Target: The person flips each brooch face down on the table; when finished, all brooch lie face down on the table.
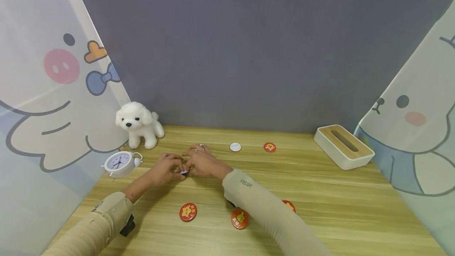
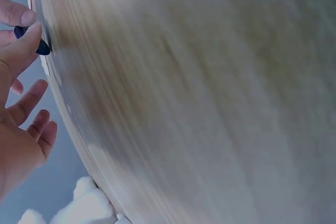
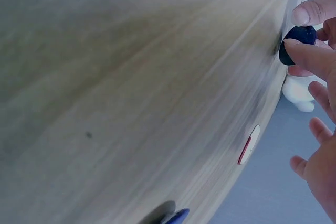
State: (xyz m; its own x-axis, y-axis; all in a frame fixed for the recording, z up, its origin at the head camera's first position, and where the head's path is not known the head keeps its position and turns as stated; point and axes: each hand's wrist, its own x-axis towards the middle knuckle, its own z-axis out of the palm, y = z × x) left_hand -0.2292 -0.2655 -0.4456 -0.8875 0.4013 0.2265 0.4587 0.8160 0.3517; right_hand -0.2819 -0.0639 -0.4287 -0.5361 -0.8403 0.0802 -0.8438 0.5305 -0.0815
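In the head view my left hand (image 1: 165, 171) and my right hand (image 1: 202, 162) meet left of centre, just above the wooden table (image 1: 209, 196). Between them is a small round badge-like disc (image 1: 183, 172), dark with a purple-and-white patch. Both hands pinch it by its edges between thumb and fingers. The right wrist view has the disc (image 3: 299, 38) dark blue to black and tilted; its far face is hidden. In the left wrist view the disc (image 2: 44, 49) is mostly covered by fingers, and the left hand's other fingers are spread apart.
Red round badges (image 1: 188, 212) (image 1: 239, 219) lie nearer, one partly under the right sleeve (image 1: 270, 212). Farther back are a white disc (image 1: 235, 147) and another red badge (image 1: 269, 147). A white toy dog (image 1: 138, 123), an alarm clock (image 1: 119, 164) and a tissue box (image 1: 343, 147) stand at the sides.
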